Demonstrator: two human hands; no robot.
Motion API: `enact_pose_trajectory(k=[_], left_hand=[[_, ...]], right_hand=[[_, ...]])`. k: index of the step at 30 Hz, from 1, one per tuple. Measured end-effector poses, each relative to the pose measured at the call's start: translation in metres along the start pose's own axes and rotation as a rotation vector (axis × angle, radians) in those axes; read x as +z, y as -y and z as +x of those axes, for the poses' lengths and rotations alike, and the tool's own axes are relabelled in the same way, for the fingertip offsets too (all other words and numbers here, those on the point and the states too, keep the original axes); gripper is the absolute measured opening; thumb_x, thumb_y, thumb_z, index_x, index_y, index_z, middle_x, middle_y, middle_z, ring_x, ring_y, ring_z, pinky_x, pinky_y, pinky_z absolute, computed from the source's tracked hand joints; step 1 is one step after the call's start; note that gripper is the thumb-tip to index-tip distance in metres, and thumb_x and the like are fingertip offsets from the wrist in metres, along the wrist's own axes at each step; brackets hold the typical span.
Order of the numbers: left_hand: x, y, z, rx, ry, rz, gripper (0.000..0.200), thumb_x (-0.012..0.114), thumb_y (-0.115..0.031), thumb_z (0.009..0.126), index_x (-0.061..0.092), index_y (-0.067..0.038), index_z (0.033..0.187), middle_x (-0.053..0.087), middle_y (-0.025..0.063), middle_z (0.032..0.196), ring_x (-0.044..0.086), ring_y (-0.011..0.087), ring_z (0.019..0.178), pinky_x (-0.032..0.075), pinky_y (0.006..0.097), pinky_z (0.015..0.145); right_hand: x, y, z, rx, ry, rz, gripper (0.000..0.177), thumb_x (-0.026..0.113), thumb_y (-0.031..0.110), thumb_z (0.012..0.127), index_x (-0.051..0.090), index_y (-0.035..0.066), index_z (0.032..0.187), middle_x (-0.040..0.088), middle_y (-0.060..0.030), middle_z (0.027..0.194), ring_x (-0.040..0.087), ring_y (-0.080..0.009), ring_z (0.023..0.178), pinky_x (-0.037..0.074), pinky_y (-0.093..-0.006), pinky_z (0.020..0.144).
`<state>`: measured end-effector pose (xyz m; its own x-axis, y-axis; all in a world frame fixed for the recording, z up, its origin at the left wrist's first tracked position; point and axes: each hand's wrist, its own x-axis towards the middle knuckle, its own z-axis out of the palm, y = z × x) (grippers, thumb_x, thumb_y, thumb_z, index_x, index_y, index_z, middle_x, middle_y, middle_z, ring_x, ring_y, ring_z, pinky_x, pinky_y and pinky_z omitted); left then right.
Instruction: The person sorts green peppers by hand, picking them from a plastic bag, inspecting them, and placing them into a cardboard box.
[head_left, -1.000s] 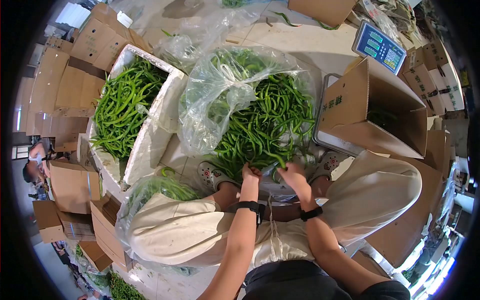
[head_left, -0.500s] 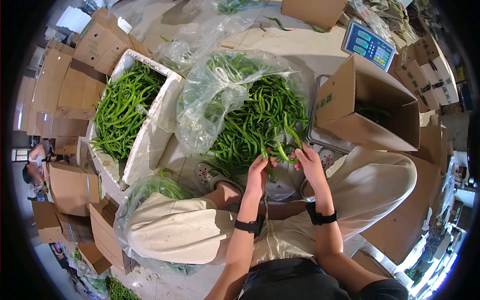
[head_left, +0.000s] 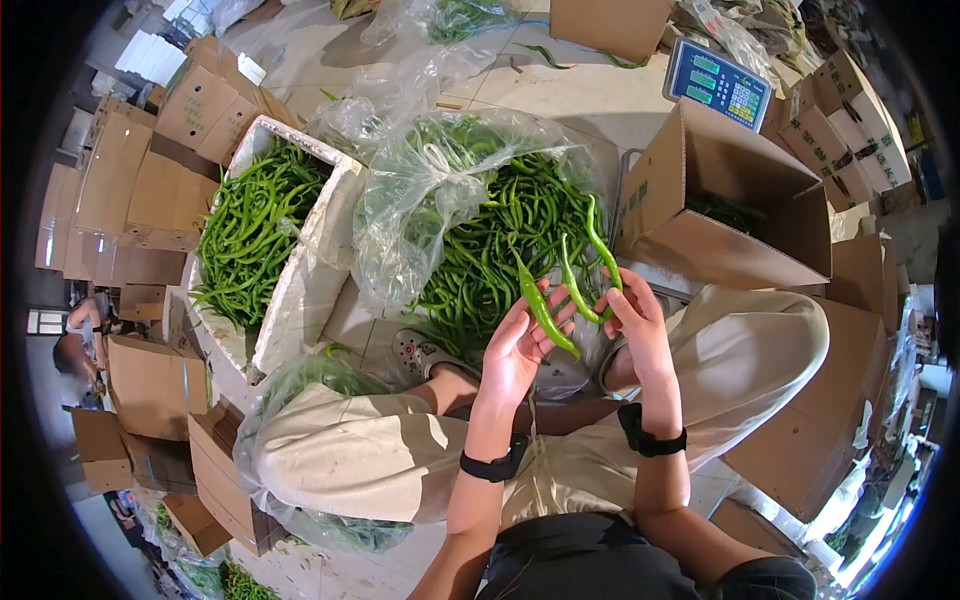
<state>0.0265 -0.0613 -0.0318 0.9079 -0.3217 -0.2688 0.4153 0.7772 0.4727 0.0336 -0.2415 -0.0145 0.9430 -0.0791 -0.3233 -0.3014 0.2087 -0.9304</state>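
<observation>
Peppers [head_left: 250, 230] fill the foam box [head_left: 305, 290] at the left, and a big heap [head_left: 500, 230] lies in the open plastic bag [head_left: 410, 220] beside it. Above this heap the left hand [head_left: 512, 350] pinches one long pepper [head_left: 545, 308]; the right hand [head_left: 638, 322] is closed on two more peppers [head_left: 592, 262]. The cardboard box [head_left: 700, 245] at the right holds only few, so I judge most of the sorting is left.

One green pepper [head_left: 545, 305] slanted across left hand [head_left: 515, 345]; two curved peppers [head_left: 601, 250] upright in right hand [head_left: 640, 322].
</observation>
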Motion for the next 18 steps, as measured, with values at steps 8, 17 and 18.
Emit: enact_pose_trajectory(k=[8, 17, 18], left_hand=[[0.001, 0.010, -0.008, 0.006, -0.028, 0.130, 0.046, 0.048, -0.019, 0.094, 0.036, 0.000, 0.135, 0.048, 0.0183, 0.132, 0.054, 0.0244, 0.116, 0.046, 0.0348, 0.093], [0.007, 0.013, -0.002, -0.068, -0.063, 0.157, 0.043, 0.058, -0.025, 0.091, 0.045, -0.005, 0.128, 0.056, 0.0103, 0.122, 0.058, 0.0161, 0.102, 0.045, 0.0285, 0.086], [0.011, 0.018, -0.001, -0.061, -0.156, 0.132, 0.039, 0.061, -0.026, 0.090, 0.050, -0.007, 0.122, 0.060, 0.0044, 0.108, 0.059, 0.0131, 0.092, 0.047, 0.0263, 0.076]], right_hand=[[-0.002, 0.014, -0.014, -0.015, 0.139, 0.001, 0.030, 0.051, 0.013, 0.094, 0.051, 0.001, 0.121, 0.060, -0.0029, 0.079, 0.051, -0.0056, 0.065, 0.039, -0.0194, 0.053], [0.004, 0.008, -0.017, 0.111, 0.380, -0.043, 0.035, 0.047, 0.015, 0.096, 0.049, 0.000, 0.128, 0.062, -0.0028, 0.082, 0.054, -0.0050, 0.063, 0.044, -0.0181, 0.052], [0.007, 0.005, -0.019, 0.136, 0.406, -0.027, 0.035, 0.047, 0.015, 0.097, 0.048, 0.001, 0.129, 0.063, -0.0036, 0.080, 0.054, -0.0066, 0.055, 0.044, -0.0184, 0.050]])
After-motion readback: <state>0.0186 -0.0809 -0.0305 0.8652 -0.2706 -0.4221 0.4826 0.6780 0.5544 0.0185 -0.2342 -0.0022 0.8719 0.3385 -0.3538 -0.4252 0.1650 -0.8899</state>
